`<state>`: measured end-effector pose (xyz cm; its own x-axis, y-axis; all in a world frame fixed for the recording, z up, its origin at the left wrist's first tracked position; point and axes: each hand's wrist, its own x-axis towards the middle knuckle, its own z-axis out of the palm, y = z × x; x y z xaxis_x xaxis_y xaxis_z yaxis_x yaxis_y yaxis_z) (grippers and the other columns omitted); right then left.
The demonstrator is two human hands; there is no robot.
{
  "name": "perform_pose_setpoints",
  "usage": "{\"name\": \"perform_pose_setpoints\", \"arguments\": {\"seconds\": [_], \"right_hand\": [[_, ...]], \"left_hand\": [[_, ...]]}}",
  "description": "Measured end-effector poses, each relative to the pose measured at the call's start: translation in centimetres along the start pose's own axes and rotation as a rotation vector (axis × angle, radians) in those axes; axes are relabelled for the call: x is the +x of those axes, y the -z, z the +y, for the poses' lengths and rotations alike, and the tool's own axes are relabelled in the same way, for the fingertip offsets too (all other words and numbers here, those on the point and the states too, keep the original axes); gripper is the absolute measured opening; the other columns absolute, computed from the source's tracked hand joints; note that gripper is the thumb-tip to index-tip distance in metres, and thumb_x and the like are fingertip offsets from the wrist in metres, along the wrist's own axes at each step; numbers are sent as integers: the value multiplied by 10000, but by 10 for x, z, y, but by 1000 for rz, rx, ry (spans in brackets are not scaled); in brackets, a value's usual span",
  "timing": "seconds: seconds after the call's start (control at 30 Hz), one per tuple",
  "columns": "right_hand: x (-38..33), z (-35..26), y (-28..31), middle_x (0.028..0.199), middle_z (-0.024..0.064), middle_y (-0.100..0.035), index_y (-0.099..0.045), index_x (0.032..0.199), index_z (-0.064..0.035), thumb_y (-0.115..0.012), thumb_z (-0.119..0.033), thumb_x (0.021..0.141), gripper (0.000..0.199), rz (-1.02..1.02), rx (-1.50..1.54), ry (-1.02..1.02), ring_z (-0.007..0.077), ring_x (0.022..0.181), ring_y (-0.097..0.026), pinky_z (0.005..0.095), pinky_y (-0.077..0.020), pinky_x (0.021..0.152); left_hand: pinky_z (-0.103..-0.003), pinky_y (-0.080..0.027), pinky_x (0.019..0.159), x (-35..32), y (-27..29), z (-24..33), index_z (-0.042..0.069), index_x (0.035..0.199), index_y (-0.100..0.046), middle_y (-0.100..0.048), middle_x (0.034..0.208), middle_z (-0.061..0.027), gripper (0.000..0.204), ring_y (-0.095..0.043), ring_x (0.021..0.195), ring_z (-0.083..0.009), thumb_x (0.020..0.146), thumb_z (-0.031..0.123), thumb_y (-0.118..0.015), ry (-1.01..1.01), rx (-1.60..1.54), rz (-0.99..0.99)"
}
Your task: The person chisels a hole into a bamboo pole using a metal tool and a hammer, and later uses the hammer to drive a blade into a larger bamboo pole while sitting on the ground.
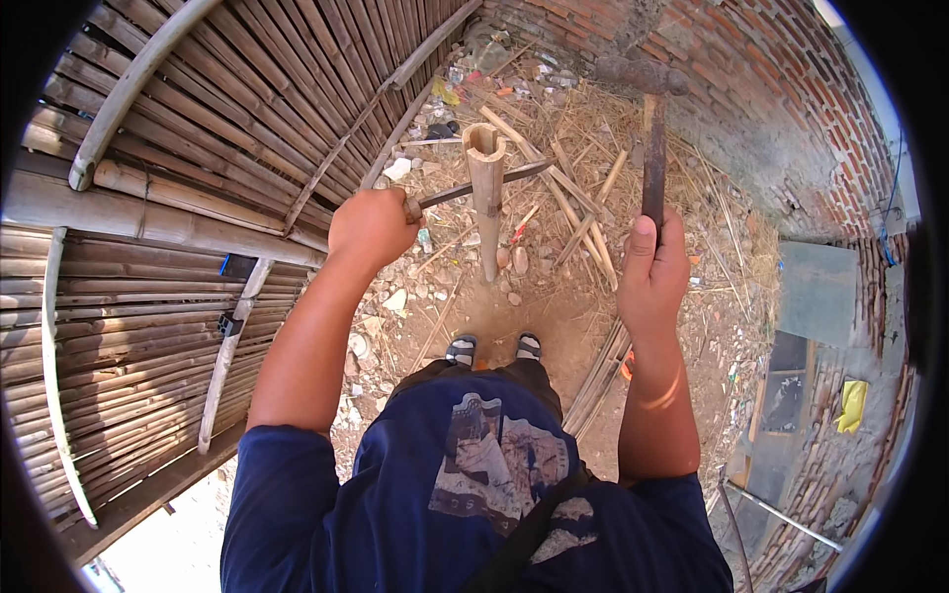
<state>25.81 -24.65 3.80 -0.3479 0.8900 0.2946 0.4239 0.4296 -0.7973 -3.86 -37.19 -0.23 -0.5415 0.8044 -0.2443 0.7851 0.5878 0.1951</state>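
An upright bamboo pole (485, 198) stands on the dirt ahead of my feet, its hollow top facing me. My left hand (370, 226) grips the handle of a long knife (481, 185), whose dark blade lies across the pole a little below its top. My right hand (651, 269) is wrapped around the wooden handle of a hammer (647, 119), held upright to the right of the pole. The hammer's dark head points left and right above my hand, higher than the pole's top.
A woven bamboo panel (168, 247) leans along the left. A brick wall (771, 89) runs along the right. Split bamboo strips and straw (583, 188) litter the ground behind the pole. More strips (598, 376) lie by my right foot.
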Motion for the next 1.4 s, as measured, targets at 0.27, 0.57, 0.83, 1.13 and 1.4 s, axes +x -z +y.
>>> {"name": "perform_pose_setpoints", "arguments": {"seconds": [0.27, 0.57, 0.83, 1.13, 1.4], "right_hand": [[-8, 36, -23, 738, 245, -642, -594, 1130, -7, -583, -276, 1073, 276, -324, -250, -27, 454, 669, -663, 485, -481, 594], [-18, 47, -25, 706, 252, -644, -572, 1173, -16, -582, -281, 1074, 283, -127, -234, 49, 468, 687, -666, 494, -488, 600], [4, 21, -15, 719, 207, -662, -607, 1143, -26, -574, -324, 1081, 307, -171, -207, 36, 400, 658, -682, 457, -494, 592], [-15, 63, -34, 749, 241, -659, -610, 1146, -28, -596, -306, 1065, 289, -263, -307, -35, 442, 662, -645, 460, -487, 594], [-24, 66, -24, 760, 117, -614, -636, 1111, 17, -571, -336, 1083, 360, -222, 57, -191, 216, 703, -592, 369, -477, 672]], "left_hand": [[-496, -581, 848, -2, -2, -2, 61, 989, -743, -754, 949, -189, 420, -728, 960, -381, 877, 465, -772, 1, 8, 32], [-475, -595, 877, -3, 9, 9, 82, 1073, -760, -771, 1011, -161, 386, -744, 977, -349, 909, 431, -748, 19, 37, -44], [-480, -595, 871, -5, 8, -5, 88, 1087, -760, -769, 1012, -152, 389, -743, 973, -353, 909, 433, -750, 47, 61, -20], [-502, -577, 862, 0, 1, -8, 78, 1038, -744, -757, 997, -179, 429, -725, 988, -381, 878, 475, -776, 46, 22, -15], [-488, -571, 855, 5, 3, -33, 52, 1060, -738, -751, 1020, -193, 441, -721, 989, -383, 876, 450, -778, -5, -9, -43]]}}
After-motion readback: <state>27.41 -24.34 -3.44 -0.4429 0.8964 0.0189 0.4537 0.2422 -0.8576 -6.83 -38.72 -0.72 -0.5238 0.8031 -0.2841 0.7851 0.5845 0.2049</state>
